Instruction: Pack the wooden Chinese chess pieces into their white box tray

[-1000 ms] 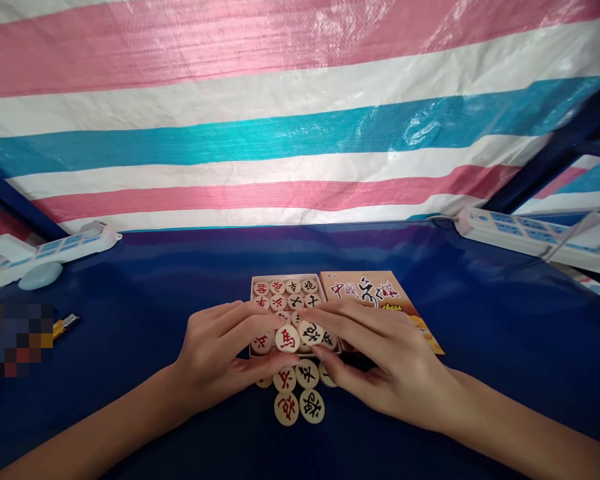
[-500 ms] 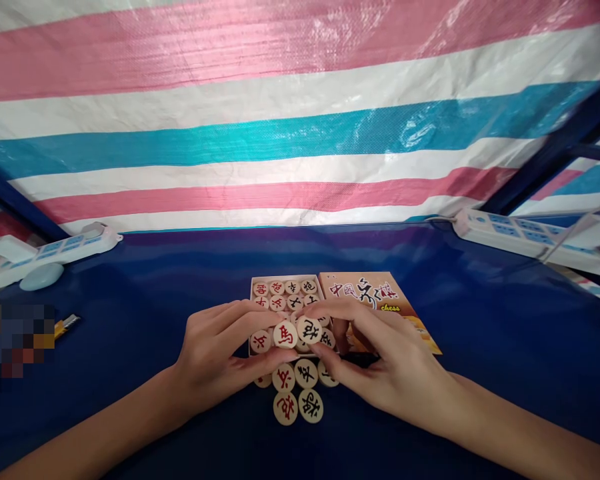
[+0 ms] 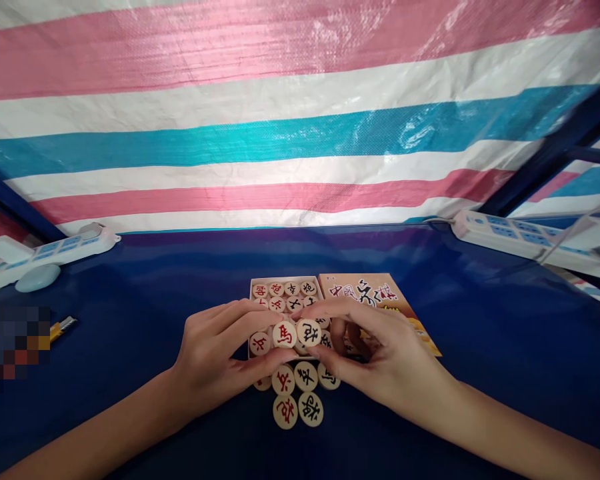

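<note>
My left hand (image 3: 220,343) pinches a round Chinese chess piece with a red character (image 3: 285,335) between thumb and fingers. Right beside it, my right hand (image 3: 375,347) grips a chess piece with a black character (image 3: 309,332). Both are held over the near part of an open box (image 3: 286,279) filled with rows of pieces; my fingers hide some of them. In front of the box, several loose pieces lie on the blue table, among them a red-marked piece (image 3: 285,411) and a black-marked piece (image 3: 311,409).
The printed box lid (image 3: 380,283) lies to the right of the box. Power strips stand at the left (image 3: 75,247) and right (image 3: 510,230). A computer mouse (image 3: 37,278) and a yellow cutter (image 3: 63,328) are on the left. A striped sheet (image 3: 280,133) hangs behind the table.
Both hands stay almost in place with their pieces. The right hand has shifted very slightly, and more of the black-marked loose piece under it now shows.
</note>
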Tool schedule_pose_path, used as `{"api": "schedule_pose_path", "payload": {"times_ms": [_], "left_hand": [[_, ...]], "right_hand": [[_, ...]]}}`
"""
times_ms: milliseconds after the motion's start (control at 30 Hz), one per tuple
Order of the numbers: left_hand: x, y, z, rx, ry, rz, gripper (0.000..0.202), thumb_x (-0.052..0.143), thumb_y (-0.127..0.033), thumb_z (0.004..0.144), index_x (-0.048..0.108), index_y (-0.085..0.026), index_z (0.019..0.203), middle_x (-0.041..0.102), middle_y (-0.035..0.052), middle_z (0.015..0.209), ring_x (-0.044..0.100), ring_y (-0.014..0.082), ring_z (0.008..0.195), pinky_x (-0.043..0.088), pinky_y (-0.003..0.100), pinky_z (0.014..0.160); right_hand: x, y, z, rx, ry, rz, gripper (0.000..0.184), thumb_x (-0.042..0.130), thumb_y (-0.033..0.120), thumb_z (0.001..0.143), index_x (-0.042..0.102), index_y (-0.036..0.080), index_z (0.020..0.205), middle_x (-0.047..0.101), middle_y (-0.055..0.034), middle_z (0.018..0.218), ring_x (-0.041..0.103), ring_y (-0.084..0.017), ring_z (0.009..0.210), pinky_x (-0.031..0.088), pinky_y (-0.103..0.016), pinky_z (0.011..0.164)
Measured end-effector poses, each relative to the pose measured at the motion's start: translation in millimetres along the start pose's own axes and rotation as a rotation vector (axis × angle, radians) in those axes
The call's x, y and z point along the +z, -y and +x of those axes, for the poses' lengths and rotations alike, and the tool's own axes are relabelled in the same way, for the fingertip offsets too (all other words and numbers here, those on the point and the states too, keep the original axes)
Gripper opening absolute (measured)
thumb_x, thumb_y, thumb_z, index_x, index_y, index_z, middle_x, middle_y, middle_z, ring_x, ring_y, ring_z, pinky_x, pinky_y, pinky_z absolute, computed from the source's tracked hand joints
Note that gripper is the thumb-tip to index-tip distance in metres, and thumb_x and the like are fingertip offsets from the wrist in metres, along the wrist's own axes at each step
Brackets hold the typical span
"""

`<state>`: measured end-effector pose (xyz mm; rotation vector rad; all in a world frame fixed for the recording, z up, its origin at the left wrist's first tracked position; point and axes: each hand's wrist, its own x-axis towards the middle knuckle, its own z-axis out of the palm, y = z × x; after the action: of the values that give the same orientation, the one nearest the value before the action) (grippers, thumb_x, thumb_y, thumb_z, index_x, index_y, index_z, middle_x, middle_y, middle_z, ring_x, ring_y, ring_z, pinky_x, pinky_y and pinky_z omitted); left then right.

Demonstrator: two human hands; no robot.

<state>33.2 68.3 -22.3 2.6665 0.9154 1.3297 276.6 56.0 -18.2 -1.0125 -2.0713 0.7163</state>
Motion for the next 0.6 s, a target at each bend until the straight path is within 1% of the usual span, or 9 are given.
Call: {"api": "schedule_pose_path", "payload": {"times_ms": [100, 200, 367, 467, 533, 600], "left_hand": [[0.9, 1.7, -1.5, 0.012, 0.003, -0.005, 0.027, 0.081, -0.028, 0.08, 0.068, -0.019, 0.102, 0.074, 0.0001, 0.092, 0.068, 0.0105, 0.076, 0.054, 0.021, 0.067], [1.9, 3.2, -2.9, 0.015, -0.001, 0.006, 0.03, 0.082, -0.029, 0.078, 0.069, -0.018, 0.103, 0.074, 0.0003, 0.094, 0.068, 0.0105, 0.077, 0.054, 0.022, 0.069], [2.5, 3.5, -1.8, -0.002, -0.001, 0.014, 0.03, 0.082, -0.027, 0.079, 0.069, -0.018, 0.105, 0.074, -0.0005, 0.093, 0.067, 0.0094, 0.076, 0.053, 0.021, 0.071], [1.7, 3.5, -1.2, -0.008, 0.005, 0.017, 0.029, 0.082, -0.025, 0.079, 0.069, -0.018, 0.104, 0.074, -0.0007, 0.094, 0.067, 0.0094, 0.077, 0.054, 0.021, 0.074], [0.9, 3.8, -1.2, -0.014, 0.012, 0.014, 0.028, 0.082, -0.026, 0.079, 0.069, -0.018, 0.104, 0.074, -0.0009, 0.093, 0.067, 0.0094, 0.076, 0.053, 0.021, 0.072], [0.4, 4.3, -1.2, -0.014, 0.017, 0.011, 0.027, 0.082, -0.027, 0.079, 0.069, -0.018, 0.102, 0.074, -0.001, 0.092, 0.066, 0.0093, 0.075, 0.053, 0.022, 0.069]], "right_hand": [[-0.5, -0.6, 1.5, 0.065, 0.041, 0.083, 0.028, 0.067, 0.025, 0.089, 0.062, 0.026, 0.117, 0.063, 0.0025, 0.083, 0.045, -0.006, 0.054, 0.039, -0.02, 0.047], [-0.5, -1.7, 2.2, 0.111, 0.073, 0.134, 0.028, 0.067, 0.029, 0.09, 0.062, 0.027, 0.118, 0.063, 0.0016, 0.087, 0.044, -0.006, 0.054, 0.038, -0.021, 0.046], [0.6, -3.7, 1.4, 0.088, 0.039, 0.098, 0.028, 0.067, 0.029, 0.089, 0.06, 0.03, 0.116, 0.064, 0.0023, 0.096, 0.046, -0.005, 0.056, 0.039, -0.021, 0.049], [1.2, -4.8, 0.5, 0.087, 0.034, 0.069, 0.028, 0.067, 0.029, 0.089, 0.059, 0.03, 0.116, 0.063, 0.0035, 0.09, 0.048, -0.006, 0.057, 0.04, -0.022, 0.049], [0.7, -5.0, 0.4, 0.085, 0.048, 0.035, 0.027, 0.067, 0.03, 0.09, 0.059, 0.031, 0.116, 0.062, 0.0046, 0.085, 0.048, -0.007, 0.057, 0.039, -0.022, 0.049], [-0.6, -4.6, 1.0, 0.071, 0.051, 0.008, 0.028, 0.067, 0.029, 0.09, 0.059, 0.032, 0.116, 0.063, 0.0049, 0.085, 0.049, -0.007, 0.058, 0.039, -0.022, 0.05]]}}
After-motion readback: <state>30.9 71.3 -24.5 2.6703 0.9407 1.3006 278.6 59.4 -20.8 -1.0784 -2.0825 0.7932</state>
